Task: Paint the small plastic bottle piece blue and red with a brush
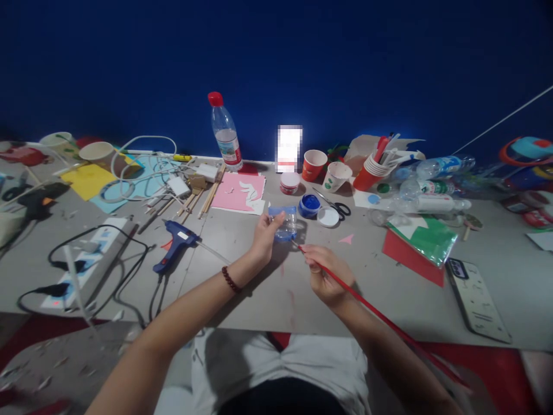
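- A clear plastic piece (290,226), with blue along its far and near edges, is just above or on the grey table (259,305), in front of the wearer; whether it touches the table is unclear.
- The left hand (262,237) holds its left side, thumb on top; the fingers beneath are mostly hidden.
- The right hand (330,275) is closed narrowly around a long red paintbrush (367,298), gripping near the bristle end. The tip meets or nearly meets the piece's near blue edge, and the handle slopes back over the right forearm.
- The plastic looks light, thin-walled and springy, likely to dent if squeezed. If the blue is wet paint, it would be slippery and smear easily; the clear middle or side seems the safest hold, with light pressure.
- The brush looks light, slim and fairly stiff, easiest to steer from close behind the bristles.
- Just beyond the piece, to the right, is an open pot of blue paint (309,206), with a white lid (328,217) and black-handled scissors (343,211) beside it.
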A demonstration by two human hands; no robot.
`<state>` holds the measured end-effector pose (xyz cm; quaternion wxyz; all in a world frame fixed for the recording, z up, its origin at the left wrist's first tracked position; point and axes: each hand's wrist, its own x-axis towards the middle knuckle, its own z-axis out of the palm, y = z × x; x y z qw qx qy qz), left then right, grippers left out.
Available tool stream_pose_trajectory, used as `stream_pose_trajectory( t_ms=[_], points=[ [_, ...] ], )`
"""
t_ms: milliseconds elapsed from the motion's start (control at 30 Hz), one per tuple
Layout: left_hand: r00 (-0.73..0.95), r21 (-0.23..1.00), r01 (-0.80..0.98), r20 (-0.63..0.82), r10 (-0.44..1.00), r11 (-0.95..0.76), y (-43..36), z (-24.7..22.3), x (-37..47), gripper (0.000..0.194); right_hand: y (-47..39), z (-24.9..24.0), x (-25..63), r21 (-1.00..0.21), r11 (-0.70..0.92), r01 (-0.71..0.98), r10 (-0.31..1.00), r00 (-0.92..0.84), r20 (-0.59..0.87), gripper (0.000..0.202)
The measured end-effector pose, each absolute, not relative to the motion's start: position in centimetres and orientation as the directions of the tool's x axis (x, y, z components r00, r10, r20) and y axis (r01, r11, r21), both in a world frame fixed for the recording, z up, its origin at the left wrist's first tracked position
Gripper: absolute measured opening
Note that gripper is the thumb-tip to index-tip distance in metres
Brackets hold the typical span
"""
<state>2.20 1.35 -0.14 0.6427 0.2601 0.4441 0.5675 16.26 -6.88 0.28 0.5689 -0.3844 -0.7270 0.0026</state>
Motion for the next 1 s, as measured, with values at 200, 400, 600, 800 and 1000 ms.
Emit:
stream_pose_trajectory(
  t_ms=[200, 400, 600, 800, 1000],
  points=[
    [-0.05, 0.861, -0.46, -0.272, 0.961, 0.22, 1.1, -0.2, 2.4, 0.052, -7.1, 0.0, 15.2, -0.423, 0.764, 0.488, 0.53, -0.099, 0.842, 0.016],
    [-0.047, 0.859, -0.457, -0.28, 0.959, 0.228, 1.1, 0.1, 2.4, 0.053, -7.1, 0.5, 14.7, -0.396, 0.805, 0.441, 0.493, -0.127, 0.861, 0.015],
    [-0.053, 0.857, -0.476, -0.253, 0.966, 0.199, 1.1, 0.0, 2.3, 0.051, -6.8, 0.6, 15.4, -0.443, 0.755, 0.482, 0.549, -0.097, 0.83, 0.016],
    [-0.043, 0.84, -0.5, -0.265, 0.963, 0.209, 1.2, 0.1, 2.2, 0.052, -6.7, 1.0, 15.9, -0.449, 0.702, 0.553, 0.565, -0.049, 0.823, 0.017],
    [-0.037, 0.857, -0.466, -0.269, 0.963, 0.221, 1.4, -0.2, 1.8, 0.051, -6.5, 1.0, 16.4, -0.455, 0.661, 0.597, 0.554, 0.022, 0.832, 0.017]
  ],
)
